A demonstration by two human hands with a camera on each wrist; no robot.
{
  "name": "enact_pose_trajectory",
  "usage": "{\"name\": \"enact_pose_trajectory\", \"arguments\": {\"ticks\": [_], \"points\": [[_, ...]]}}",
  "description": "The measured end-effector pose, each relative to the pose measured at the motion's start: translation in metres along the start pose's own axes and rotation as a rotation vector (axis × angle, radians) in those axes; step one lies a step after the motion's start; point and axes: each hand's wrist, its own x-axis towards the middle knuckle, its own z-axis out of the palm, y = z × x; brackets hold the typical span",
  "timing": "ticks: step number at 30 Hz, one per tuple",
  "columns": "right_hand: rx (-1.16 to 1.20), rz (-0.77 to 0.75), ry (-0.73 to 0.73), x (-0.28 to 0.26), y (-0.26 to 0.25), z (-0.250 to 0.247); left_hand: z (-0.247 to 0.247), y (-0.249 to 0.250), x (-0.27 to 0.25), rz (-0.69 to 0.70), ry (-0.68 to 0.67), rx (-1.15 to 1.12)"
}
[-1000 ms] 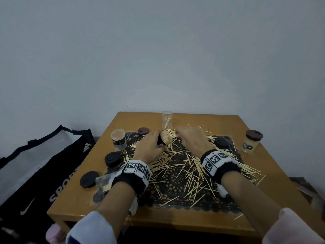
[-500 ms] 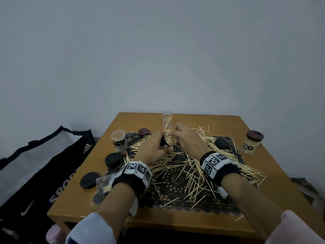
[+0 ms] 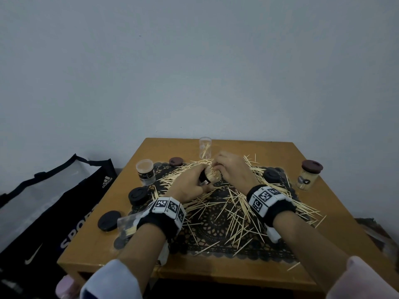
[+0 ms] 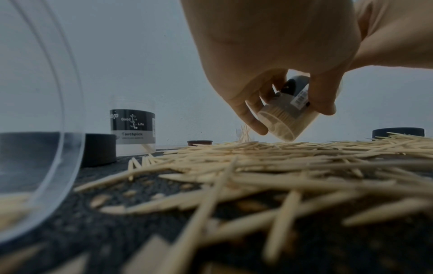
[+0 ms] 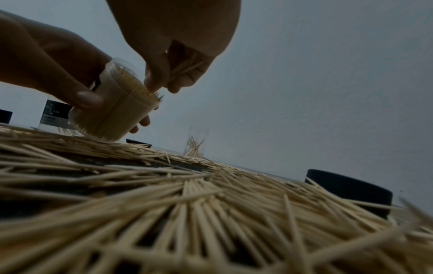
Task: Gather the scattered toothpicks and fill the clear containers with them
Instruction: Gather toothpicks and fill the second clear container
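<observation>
closest to the person, on the near part of the wooden table [image 3: 336,244], loose toothpicks [image 3: 233,214] lie scattered over a dark lace mat [image 3: 213,225], so much of the gathering is not yet done. beside the left wrist a clear container [image 3: 127,224] lies on its side with a few picks inside, and two black lids [image 3: 109,220] rest near it. a little further, over the middle of the heap, the left hand [image 3: 187,188] wraps its fingers around a clear toothpick jar [image 5: 112,113] and tilts it, mouth toward the other hand, probably to make the filling easier. this jar looks nearly full, packed tight. the right hand [image 3: 232,171] pinches a small bundle of toothpicks [image 5: 185,68] in curled fingers, just at the mouth of the jar, so i judge it is pushing them in among the others. further left a labelled jar [image 3: 145,171] stands open and almost empty. at the far edge a thin clear tube [image 3: 205,151] holds only a few picks, and on the right a jar with a brown lid [image 3: 307,178] stands apart, seemingly finished.
</observation>
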Motion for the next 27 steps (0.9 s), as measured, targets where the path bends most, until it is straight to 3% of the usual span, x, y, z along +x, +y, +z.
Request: {"name": "enact_pose_trajectory", "arguments": {"ticks": [9, 19, 27], "points": [[0.077, 0.036, 0.001, 0.0003, 0.0030, -0.0003, 0.0002, -0.0012, 0.0015, -0.003, 0.005, -0.008], [-0.008, 0.038, 0.019, 0.0006, -0.0012, -0.0012, 0.0006, -0.0010, 0.0002, 0.041, 0.002, -0.019], [-0.140, 0.239, -0.052, 0.0005, -0.0009, -0.0007, 0.0017, -0.0027, 0.0009, 0.019, 0.014, -0.026]]}}
